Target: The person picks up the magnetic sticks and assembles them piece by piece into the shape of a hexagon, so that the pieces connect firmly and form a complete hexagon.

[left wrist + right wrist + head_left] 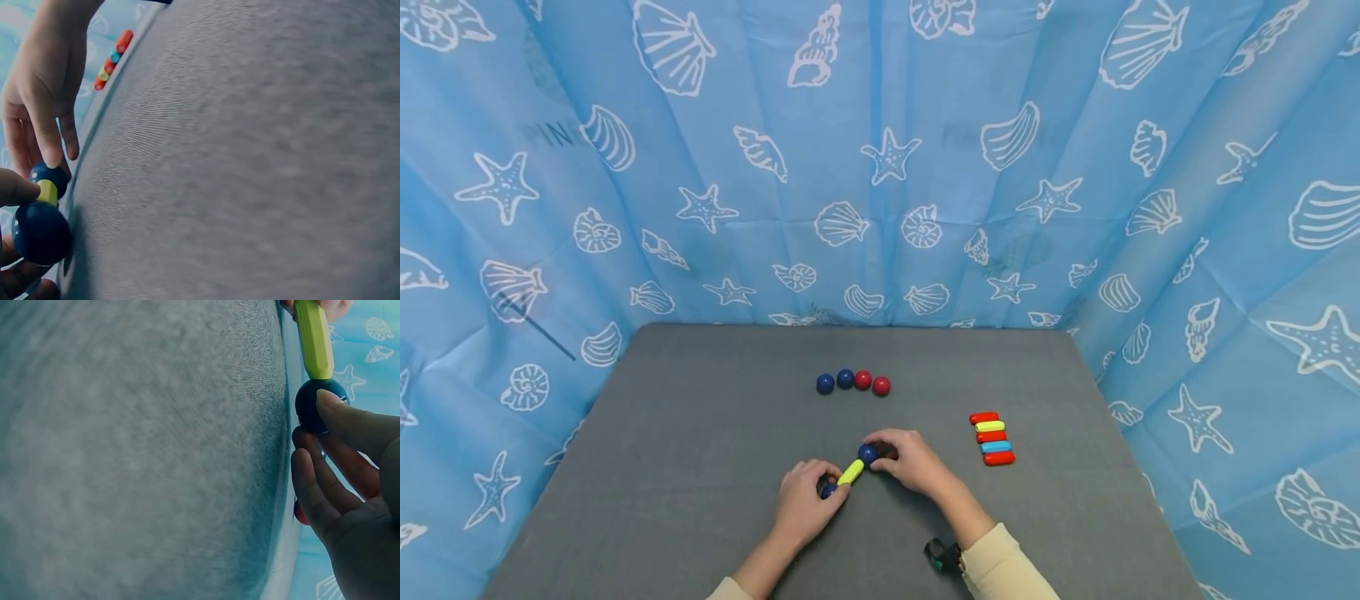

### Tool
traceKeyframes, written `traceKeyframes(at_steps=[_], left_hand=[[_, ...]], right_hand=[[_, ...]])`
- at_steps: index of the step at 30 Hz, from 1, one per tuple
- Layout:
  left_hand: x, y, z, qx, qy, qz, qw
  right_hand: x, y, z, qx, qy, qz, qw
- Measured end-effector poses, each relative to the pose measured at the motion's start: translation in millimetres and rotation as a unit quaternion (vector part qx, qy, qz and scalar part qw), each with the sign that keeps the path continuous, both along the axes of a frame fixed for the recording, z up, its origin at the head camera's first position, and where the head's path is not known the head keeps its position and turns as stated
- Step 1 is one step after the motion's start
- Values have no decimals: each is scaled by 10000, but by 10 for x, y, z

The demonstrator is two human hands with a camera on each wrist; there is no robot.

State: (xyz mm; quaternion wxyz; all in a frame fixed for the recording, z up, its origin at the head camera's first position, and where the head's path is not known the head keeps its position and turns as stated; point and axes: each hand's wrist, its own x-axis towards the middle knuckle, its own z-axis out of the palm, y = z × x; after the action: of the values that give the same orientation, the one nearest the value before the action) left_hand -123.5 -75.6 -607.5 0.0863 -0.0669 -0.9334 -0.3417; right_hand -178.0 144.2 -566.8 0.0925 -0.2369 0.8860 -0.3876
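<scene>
A yellow rod [851,472] joins two dark blue balls, one at each end, low over the grey table. My left hand [805,500] grips the rod near the left blue ball [828,490], its thumb lying on the yellow. With thumb and fingers my right hand [910,460] pinches the right blue ball [867,454]. In the right wrist view that ball [315,406] sits against the end of the faceted rod [315,340]. The left wrist view has the other ball [42,234] close up, partly covering the rod.
Farther back on the grey table [715,417] stand two blue balls [825,383] and two red balls [872,382] in a row. Off to the right, several red, yellow and blue rods [996,447] lie side by side. A shell-patterned blue curtain [880,250] surrounds the table.
</scene>
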Motion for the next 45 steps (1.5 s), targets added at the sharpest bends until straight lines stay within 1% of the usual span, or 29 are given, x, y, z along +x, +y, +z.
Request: traceKeyframes(at_steps=[5,8,10,12,14,16,19,23,28,32,36,40,43,45], left_hand=[[-54,112,1,-181,-347,-242,9989],[-115,185,19,-129,-508,-422,9977],[-158,206,24,28,-588,-393,9975],[-193,180,47,172,-637,-367,9971],[-219,137,73,257,-647,-321,9971],[-238,81,93,169,-668,-308,9971],[-265,44,91,-42,-613,-303,9977],[-278,62,63,-96,-474,-339,9983],[-268,76,43,47,-396,-233,9989],[-260,77,25,35,-424,-110,9990],[-257,67,30,-31,-442,-150,9989],[-257,55,45,-120,-348,-189,9991],[-253,68,44,-135,-325,-169,9992],[-248,88,36,-62,-336,-183,9992]], right_hand=[[31,91,-18,-92,-46,126,9999],[47,141,-29,-66,-61,175,9998],[48,145,-27,52,-61,189,9998],[33,104,-17,157,-83,210,9996],[8,57,-7,192,-6,289,9994],[-20,11,1,152,103,360,9992],[-38,11,27,141,421,394,9982],[1,118,123,219,616,208,9976],[90,268,226,195,575,-65,9981],[152,371,260,87,532,-343,9980],[181,469,281,-20,637,-654,9958],[179,586,290,-105,762,-818,9937],[198,713,304,-119,806,-958,9921],[225,813,318,-109,844,-1091,9904]])
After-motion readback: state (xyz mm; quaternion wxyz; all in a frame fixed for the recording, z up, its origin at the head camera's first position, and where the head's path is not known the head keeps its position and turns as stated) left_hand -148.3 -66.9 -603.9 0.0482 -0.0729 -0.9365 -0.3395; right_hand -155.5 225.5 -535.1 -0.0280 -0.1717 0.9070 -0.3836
